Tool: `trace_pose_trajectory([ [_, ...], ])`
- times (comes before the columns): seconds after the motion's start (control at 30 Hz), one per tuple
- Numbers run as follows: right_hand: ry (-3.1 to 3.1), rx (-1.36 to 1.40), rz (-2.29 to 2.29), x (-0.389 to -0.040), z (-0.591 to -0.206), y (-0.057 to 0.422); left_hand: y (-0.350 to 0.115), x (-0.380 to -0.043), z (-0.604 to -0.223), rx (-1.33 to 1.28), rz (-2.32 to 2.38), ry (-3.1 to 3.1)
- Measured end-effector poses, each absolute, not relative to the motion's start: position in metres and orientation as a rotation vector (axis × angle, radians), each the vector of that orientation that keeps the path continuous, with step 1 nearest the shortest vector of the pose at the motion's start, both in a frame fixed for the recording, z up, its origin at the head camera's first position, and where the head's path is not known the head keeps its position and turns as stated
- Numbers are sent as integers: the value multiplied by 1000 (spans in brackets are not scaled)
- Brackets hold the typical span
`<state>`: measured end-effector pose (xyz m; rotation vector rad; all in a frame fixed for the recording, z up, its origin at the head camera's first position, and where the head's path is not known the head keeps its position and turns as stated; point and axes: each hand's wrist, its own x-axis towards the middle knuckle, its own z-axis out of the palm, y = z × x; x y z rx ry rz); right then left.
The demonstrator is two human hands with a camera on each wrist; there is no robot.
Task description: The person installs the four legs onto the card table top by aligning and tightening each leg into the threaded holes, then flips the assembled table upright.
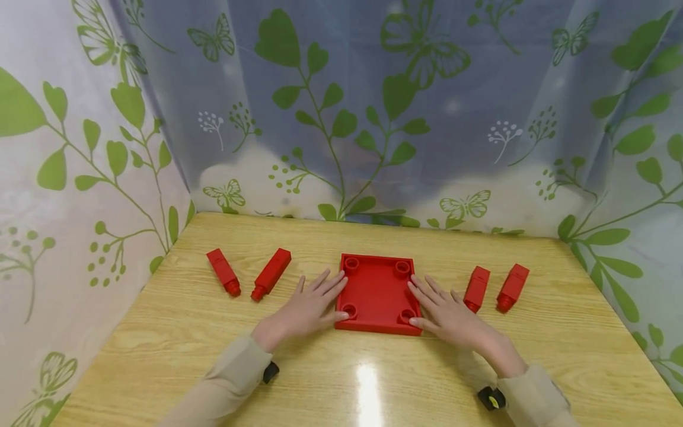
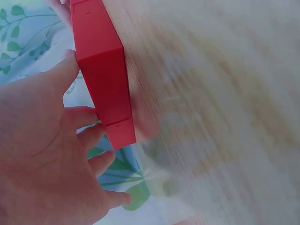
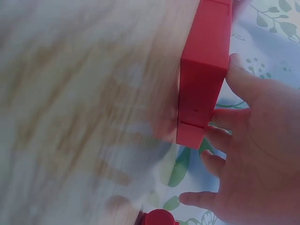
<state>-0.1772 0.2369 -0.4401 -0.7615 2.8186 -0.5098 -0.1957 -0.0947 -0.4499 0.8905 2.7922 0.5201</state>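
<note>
The left hand (image 1: 309,308) lies with its fingers spread wide, its thumb and nearest fingertips touching the left side of a red tray (image 1: 376,290), while the ring and little fingers reach out apart from it. The right hand (image 1: 448,311) mirrors it on the right side: fingers spread, thumb and first fingertips against the edge. Neither hand is curled round anything.

The tray sits flat on the wooden surface (image 1: 315,379), between the two hands, its raised rim facing up. Inside, each of its four corners has a short round cup (image 1: 402,268).

Beyond the left hand lie two red blocks, an outer block (image 1: 221,267) and an inner block (image 1: 273,270), their narrow round ends slanting toward each other on the near side. To the right lie two more, a closer block (image 1: 477,284) just beside the right hand and a farther block (image 1: 514,284), both with round ends toward the person.

Beige sleeves (image 1: 232,370) cover the forearms, with a small black piece (image 1: 490,398) by each cuff. Around the surface hangs cloth (image 1: 363,35) printed with green leaves and butterflies.
</note>
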Motion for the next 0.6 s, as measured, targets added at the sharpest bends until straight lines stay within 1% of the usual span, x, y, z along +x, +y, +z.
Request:
trace_pose_trajectory([
  [0.3,2820,-763,-531,-169,-440,236,-96,-186,-452,884,572,2783],
  [0.6,2923,-783,-693,-179,-441,253,-92,-183,-449,870,603,2789],
])
